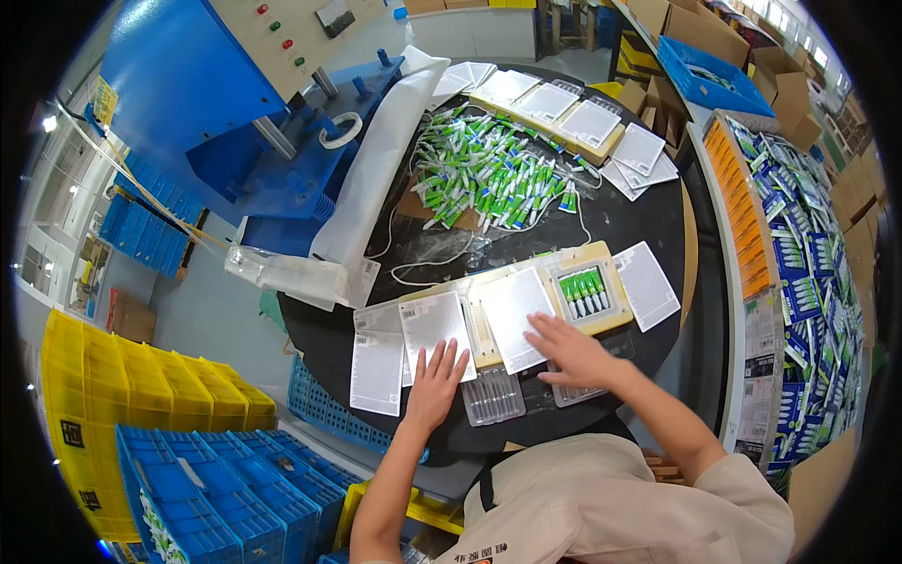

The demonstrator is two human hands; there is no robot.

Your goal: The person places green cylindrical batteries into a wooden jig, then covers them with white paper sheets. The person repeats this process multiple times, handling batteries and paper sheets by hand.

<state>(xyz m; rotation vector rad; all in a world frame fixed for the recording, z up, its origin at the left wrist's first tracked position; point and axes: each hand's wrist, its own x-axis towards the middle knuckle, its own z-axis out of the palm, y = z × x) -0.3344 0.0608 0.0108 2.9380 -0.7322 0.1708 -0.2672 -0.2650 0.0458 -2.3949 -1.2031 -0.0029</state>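
Observation:
My left hand (435, 383) lies flat with fingers spread on the lower part of a white backing card (434, 324). My right hand (570, 352) has its fingers stretched over the right edge of another white card (515, 320); it appears to press on it rather than grip it. Both cards rest over a long cream tray (594, 254) with recesses. In its right recess, several green-and-white tubes (584, 291) stand in a row, uncovered. Clear plastic blister shells (493, 399) lie just below the tray, one partly under my right hand.
A heap of green-and-white tubes (493, 174) covers the far part of the black round table (648, 221). Behind it sits a second tray (592, 148) with cards. A loose card (646, 287) lies right. A blue machine (202, 103) stands left, above yellow crates (141, 385).

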